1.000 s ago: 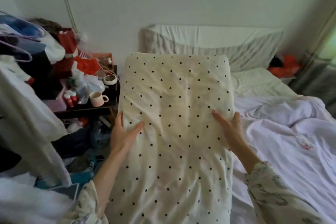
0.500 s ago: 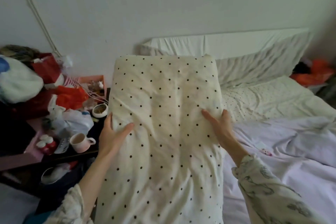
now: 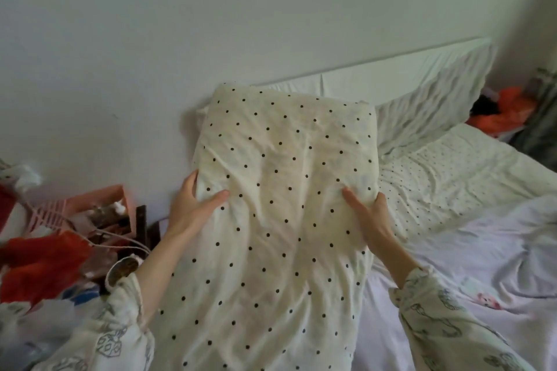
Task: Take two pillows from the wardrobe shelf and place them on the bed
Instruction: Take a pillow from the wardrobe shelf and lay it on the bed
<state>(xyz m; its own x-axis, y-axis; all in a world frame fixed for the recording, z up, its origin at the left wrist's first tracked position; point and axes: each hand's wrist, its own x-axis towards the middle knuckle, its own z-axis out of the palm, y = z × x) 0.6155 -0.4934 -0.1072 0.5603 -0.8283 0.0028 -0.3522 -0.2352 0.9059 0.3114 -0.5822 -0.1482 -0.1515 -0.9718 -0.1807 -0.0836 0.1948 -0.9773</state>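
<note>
A: Which step is this?

B: Carrying. The left hand and right hand each clasp a long edge of the dotted pillow, held lengthwise over the bed's near left corner, top end toward the headboard.

A: And next?

B: Lower it flat beside the pillow lying there, probably its pair, though the view blurs.

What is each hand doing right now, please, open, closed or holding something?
Left hand: closed on the left edge of the polka-dot pillow.
Right hand: closed on the pillow's right edge.
</note>
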